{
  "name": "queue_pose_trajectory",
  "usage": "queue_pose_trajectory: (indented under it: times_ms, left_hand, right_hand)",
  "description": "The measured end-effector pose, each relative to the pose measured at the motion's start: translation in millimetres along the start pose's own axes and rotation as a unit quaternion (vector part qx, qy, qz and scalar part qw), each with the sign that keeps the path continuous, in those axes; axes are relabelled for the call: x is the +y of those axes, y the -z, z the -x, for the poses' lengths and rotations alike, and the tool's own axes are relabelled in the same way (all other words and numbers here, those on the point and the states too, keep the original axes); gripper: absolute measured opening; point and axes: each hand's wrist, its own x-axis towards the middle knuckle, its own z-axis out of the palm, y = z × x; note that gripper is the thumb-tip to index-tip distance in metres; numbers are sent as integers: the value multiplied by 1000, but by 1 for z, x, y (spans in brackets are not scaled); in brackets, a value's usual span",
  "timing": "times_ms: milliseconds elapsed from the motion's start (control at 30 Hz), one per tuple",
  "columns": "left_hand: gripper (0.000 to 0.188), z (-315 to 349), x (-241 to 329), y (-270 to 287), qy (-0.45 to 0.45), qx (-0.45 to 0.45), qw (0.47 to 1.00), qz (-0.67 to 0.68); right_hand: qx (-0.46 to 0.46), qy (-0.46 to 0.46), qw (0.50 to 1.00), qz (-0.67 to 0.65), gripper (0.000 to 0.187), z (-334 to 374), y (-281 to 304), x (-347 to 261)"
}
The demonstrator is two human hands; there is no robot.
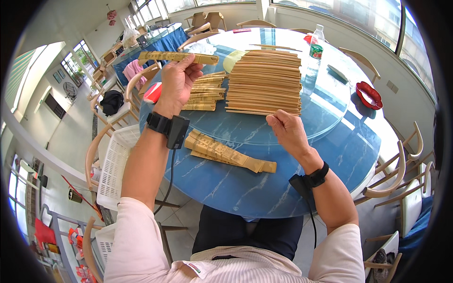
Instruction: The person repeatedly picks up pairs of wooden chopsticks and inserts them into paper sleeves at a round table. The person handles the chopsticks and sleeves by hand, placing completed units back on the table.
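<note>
My left hand is raised over the far left of the round table, its thumb and fingers pinching a long, flat, yellow-brown paper chopstick sleeve. Below it, more printed paper sleeves lie in overlapping piles on the glass turntable. A broad row of wooden chopsticks lies side by side to their right. At the near right corner of that row is my right hand, fingers curled closed; what they hold, if anything, is hidden. Closer to me, a fanned bundle of sleeves rests on the blue marbled tabletop.
A clear plastic bottle stands right of the chopsticks, with a red scalloped dish farther right. Wooden chairs surround the table. A white plastic crate sits by my left arm. Cables hang from both wrist bands.
</note>
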Motion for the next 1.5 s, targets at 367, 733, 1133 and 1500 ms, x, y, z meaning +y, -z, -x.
queue_pose_trajectory:
  times_ms: [367, 733, 1133, 1500]
  left_hand:
    - [20, 19, -45, 79, 213, 39, 955, -203]
    - [11, 46, -66, 31, 112, -141, 843, -508]
    - [20, 42, -107, 13, -41, -216, 743, -632]
    - [14, 55, -91, 8, 4, -286, 711, -643]
  right_hand:
    - [35, -4, 998, 43, 24, -5, 12, -6]
    - [94, -7, 990, 108, 33, -11, 19, 11]
    - [121, -11, 984, 133, 29, -17, 32, 7]
    - [138, 37, 979, 148, 28, -18, 34, 13]
